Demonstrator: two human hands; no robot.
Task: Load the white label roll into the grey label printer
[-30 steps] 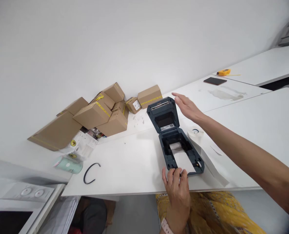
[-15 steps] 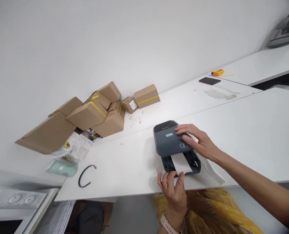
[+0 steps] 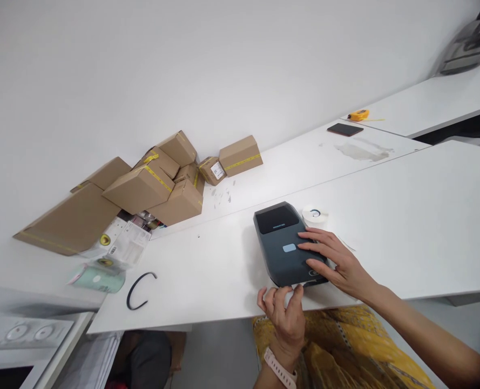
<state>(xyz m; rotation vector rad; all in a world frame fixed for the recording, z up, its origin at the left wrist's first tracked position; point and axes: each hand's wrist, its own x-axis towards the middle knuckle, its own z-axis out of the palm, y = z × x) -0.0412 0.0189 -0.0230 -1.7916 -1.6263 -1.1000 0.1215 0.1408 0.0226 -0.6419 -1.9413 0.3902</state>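
Observation:
A dark grey-blue device [image 3: 278, 243] with a black panel and a light blue button lies on the white table, its lid down over its base. My right hand [image 3: 339, 262] rests on the lid's right side, fingers spread. At the device's front edge, my left hand [image 3: 284, 310] has its thumb and fingers pinched on the end of a white paper strip [image 3: 298, 285]. A white roll [image 3: 315, 214] sits just behind the device on the right.
Cardboard boxes [image 3: 138, 189] are piled at the back left, near a green pouch [image 3: 102, 279] and a black curved band [image 3: 130, 292]. A dark phone [image 3: 345, 129] and a yellow tape measure [image 3: 359, 115] lie at the back right. The table's front edge is close to the device.
The device's lid has come down over the base under my right hand, hiding the inside. The white roll now shows behind it. My left hand stays at the front edge.

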